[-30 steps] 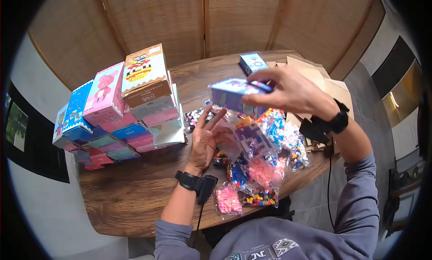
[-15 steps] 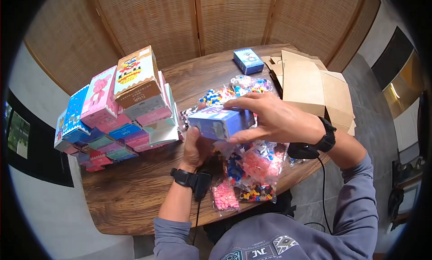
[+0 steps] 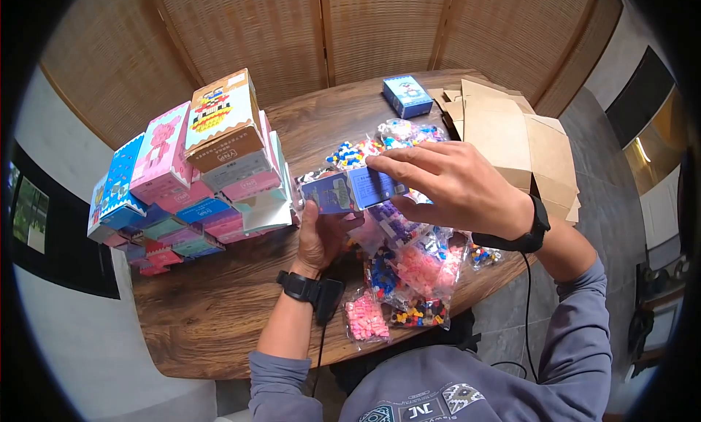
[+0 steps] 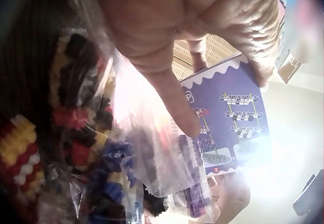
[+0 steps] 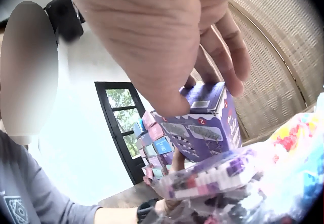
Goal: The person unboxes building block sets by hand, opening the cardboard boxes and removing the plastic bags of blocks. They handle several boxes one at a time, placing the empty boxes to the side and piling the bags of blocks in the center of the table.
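A purple-blue box [image 3: 328,194] is held above a heap of clear bags filled with small bricks. My left hand [image 3: 320,239] grips its left end, thumb in front; in the left wrist view, thumb and fingers span the printed side of the box [image 4: 228,117]. At the other end, my right hand [image 3: 460,192] has its fingers over the top edge. The right wrist view shows the right hand [image 5: 157,41] pinching the box [image 5: 207,138] between thumb and fingers near its end face. A bag of purple and white bricks [image 3: 398,225] lies just beneath.
Stacked colourful boxes [image 3: 161,152] stand at the left of the wooden table [image 3: 212,334]. Flattened brown cardboard [image 3: 496,137] is piled at the right. A blue box [image 3: 407,96] lies at the back, and a bag of pink bricks [image 3: 366,317] near the front edge.
The purple-blue box has come down and left and has been turned, showing another side. My left hand, open below it at first, has taken hold of it; the right hand moved down with it.
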### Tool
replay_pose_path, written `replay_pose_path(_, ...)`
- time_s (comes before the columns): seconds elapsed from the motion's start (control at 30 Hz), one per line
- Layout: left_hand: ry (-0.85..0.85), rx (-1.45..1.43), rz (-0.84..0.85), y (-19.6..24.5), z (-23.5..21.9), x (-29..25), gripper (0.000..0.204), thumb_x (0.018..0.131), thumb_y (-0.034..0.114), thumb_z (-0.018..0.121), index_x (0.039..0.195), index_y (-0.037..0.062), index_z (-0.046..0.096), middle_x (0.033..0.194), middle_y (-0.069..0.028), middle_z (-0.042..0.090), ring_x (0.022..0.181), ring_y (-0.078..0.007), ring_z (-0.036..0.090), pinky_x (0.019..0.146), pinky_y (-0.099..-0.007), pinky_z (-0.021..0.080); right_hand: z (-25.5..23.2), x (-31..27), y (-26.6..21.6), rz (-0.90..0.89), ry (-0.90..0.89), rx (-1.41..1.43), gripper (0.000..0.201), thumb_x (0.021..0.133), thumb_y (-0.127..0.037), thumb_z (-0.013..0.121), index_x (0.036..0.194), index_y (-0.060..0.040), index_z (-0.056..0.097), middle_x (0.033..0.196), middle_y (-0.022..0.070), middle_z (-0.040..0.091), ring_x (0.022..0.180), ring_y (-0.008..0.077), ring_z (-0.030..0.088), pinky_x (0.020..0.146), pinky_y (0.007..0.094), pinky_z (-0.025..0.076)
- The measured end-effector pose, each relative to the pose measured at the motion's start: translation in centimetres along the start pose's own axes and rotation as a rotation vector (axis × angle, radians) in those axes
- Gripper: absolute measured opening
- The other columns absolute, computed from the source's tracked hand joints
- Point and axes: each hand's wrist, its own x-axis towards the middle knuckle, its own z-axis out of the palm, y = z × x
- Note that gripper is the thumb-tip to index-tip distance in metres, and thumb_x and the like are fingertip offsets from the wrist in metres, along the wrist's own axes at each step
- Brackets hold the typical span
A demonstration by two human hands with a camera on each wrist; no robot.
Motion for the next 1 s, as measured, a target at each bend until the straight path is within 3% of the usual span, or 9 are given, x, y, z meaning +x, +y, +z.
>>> replay_pose_path(0.17,0.012,0.006,-0.004,0.4,0.7,0.0,0.074,0.090,0.059,0.058,0.142,0.0096,0.041,0.119,-0.0101,0.063,0.105,-0.0215,0.064,0.087,-0.0401,0.058,0.1,0.1,-0.2,-0.030,-0.014,-0.141,0.053,0.077,-0.018,0.072,0.126,-0.0067,0.056,0.111,0.0117,0.064,0.088,0.0237,0.066,0.072,0.0351,0.054)
replay_pose_path(0.5,-0.024,-0.045,-0.032,0.4,0.3,0.1,0.077,0.090,0.062,0.056,0.140,0.0060,0.042,0.123,-0.0133,0.061,0.105,-0.0244,0.065,0.082,-0.0380,0.061,0.8,-0.5,-0.3,-0.127,0.074,-0.231,0.054,0.079,-0.019,0.069,0.130,-0.0078,0.056,0.104,0.0071,0.065,0.084,0.0201,0.064,0.070,0.0324,0.053)
replay_pose_path(0.67,0.005,0.017,0.011,0.7,1.3,0.1,0.074,0.092,0.068,0.044,0.140,0.0113,0.045,0.134,-0.0124,0.055,0.106,-0.0249,0.063,0.080,-0.0375,0.058,0.1,-0.3,0.0,-0.155,0.153,-0.185,0.051,0.080,-0.019,0.069,0.129,-0.0083,0.059,0.100,0.0060,0.066,0.082,0.0195,0.064,0.067,0.0328,0.053)
replay_pose_path(0.8,0.004,-0.090,0.019,0.6,1.7,0.1,0.078,0.090,0.061,0.056,0.143,0.0063,0.039,0.128,-0.0158,0.058,0.106,-0.0270,0.066,0.077,-0.0409,0.063,-0.5,0.4,0.0,0.014,0.294,-0.104,0.045,0.076,-0.013,0.074,0.119,-0.0099,0.062,0.096,0.0050,0.063,0.078,0.0193,0.064,0.059,0.0305,0.053)
replay_pose_path(0.9,-0.050,-0.101,-0.008,0.4,0.3,0.0,0.077,0.090,0.061,0.056,0.144,0.0080,0.038,0.130,-0.0153,0.057,0.108,-0.0267,0.065,0.076,-0.0418,0.063,-0.5,0.5,0.1,0.011,0.423,-0.135,0.031,0.074,-0.009,0.074,0.103,-0.0100,0.064,0.088,0.0032,0.058,0.073,0.0190,0.061,0.055,0.0301,0.050)
replay_pose_path(0.93,-0.026,-0.092,-0.007,0.4,0.5,0.0,0.073,0.091,0.063,0.052,0.140,0.0094,0.042,0.126,-0.0140,0.059,0.105,-0.0269,0.065,0.076,-0.0406,0.062,-0.4,0.4,0.2,0.005,0.447,-0.142,0.028,0.074,-0.009,0.074,0.100,-0.0099,0.064,0.086,0.0028,0.057,0.072,0.0187,0.060,0.055,0.0302,0.050)
replay_pose_path(1.0,0.020,-0.075,-0.005,0.4,1.0,-0.1,0.068,0.093,0.067,0.043,0.133,0.0123,0.051,0.118,-0.0112,0.065,0.100,-0.0272,0.066,0.076,-0.0383,0.058,-0.8,0.4,-0.1,-0.020,0.326,-0.185,0.023,0.069,-0.009,0.071,0.091,-0.0093,0.062,0.082,0.0020,0.052,0.074,0.0189,0.056,0.058,0.0307,0.049)
